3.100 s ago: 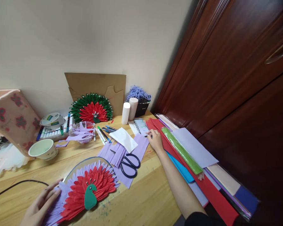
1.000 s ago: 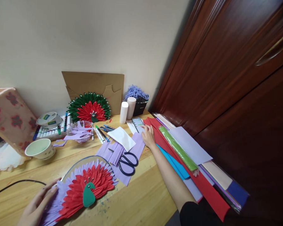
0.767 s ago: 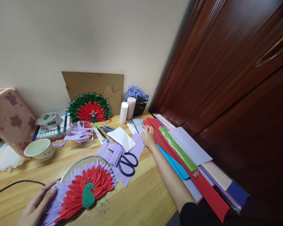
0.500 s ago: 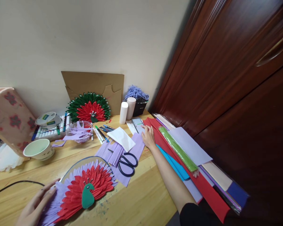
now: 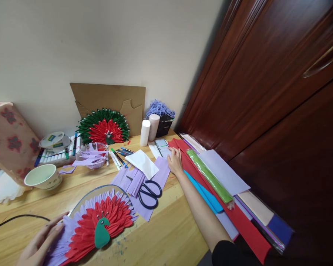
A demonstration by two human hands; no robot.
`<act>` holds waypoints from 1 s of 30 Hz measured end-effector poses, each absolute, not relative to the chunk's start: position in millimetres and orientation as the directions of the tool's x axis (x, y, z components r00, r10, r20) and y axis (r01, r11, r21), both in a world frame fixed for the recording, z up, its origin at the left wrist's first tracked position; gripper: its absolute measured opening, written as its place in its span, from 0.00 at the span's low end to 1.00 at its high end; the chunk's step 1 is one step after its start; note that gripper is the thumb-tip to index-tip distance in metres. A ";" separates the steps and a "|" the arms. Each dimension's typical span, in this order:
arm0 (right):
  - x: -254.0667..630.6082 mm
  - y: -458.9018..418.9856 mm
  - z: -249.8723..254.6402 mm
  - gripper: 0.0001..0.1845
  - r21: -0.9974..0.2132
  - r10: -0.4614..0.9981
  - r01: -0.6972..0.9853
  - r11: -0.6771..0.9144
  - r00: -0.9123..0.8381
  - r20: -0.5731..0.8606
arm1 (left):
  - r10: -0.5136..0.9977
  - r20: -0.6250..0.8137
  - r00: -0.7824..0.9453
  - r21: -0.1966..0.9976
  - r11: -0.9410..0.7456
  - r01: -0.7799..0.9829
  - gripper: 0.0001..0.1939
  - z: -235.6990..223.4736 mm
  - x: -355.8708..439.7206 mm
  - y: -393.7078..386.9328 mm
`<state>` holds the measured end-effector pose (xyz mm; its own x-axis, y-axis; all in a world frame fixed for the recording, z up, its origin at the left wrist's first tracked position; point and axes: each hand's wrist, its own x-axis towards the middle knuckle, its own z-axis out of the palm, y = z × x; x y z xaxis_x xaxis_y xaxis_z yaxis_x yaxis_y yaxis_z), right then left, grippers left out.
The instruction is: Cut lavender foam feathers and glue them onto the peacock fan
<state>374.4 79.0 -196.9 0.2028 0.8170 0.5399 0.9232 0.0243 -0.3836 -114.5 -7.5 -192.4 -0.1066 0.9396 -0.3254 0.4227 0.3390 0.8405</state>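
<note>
My left hand (image 5: 43, 238) grips the left edge of a paper peacock (image 5: 102, 232), thumb on top. The peacock has a green head and body, red feathers and a purple outer fringe on a rounded backing. My right hand (image 5: 175, 162) reaches forward, its fingers stretched out over the edge of a long red paper sheet (image 5: 185, 157). Just beyond the fingertips is a flat pale rectangle (image 5: 162, 147) with a green line, partly blurred. Black-handled scissors (image 5: 148, 197) lie on purple paper (image 5: 163, 171) between my hands, beside cut purple strips (image 5: 137, 183).
Behind stand a green-and-red peacock (image 5: 107, 127), cardboard (image 5: 108, 96), two white bottles (image 5: 145, 133) and a black box of yarn (image 5: 163, 127). A bowl (image 5: 43, 177) and markers (image 5: 55, 157) are left. A green packet (image 5: 209, 175) lies right, beside a dark wooden cabinet (image 5: 280, 111).
The peacock and my left hand appear slightly further left, along with a small shift of the whole view. My right hand stays in about the same place on the red paper.
</note>
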 end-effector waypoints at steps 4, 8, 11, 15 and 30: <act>374.7 79.3 -197.3 0.20 -0.389 0.814 0.921 0.028 0.205 0.544 | 0.938 -0.325 -0.121 0.838 0.345 0.422 0.29 -189.5 -111.7 -8.9; 374.7 79.5 -197.8 0.19 -0.394 0.812 0.919 0.035 0.204 0.547 | 0.934 -0.340 -0.107 0.835 0.352 0.423 0.29 -194.7 -115.3 -6.4; 374.6 79.3 -197.5 0.19 -0.399 0.810 0.916 0.037 0.207 0.549 | 0.934 -0.343 -0.102 0.845 0.354 0.401 0.30 -198.0 -117.1 -5.8; 374.7 79.0 -197.2 0.19 -0.405 0.806 0.913 0.043 0.208 0.554 | 0.931 -0.352 -0.093 0.870 0.362 0.335 0.32 -198.6 -114.5 -8.2; 373.5 77.9 -194.6 0.18 -0.420 0.804 0.907 0.041 0.220 0.553 | 0.922 -0.380 -0.072 0.880 0.385 0.279 0.34 -211.9 -121.4 -4.5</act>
<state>373.5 77.9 -194.6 0.2195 0.8037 0.5531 0.9065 0.0415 -0.4201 -121.4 -4.5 -211.9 -0.0719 0.9220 -0.3804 0.2792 0.3848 0.8798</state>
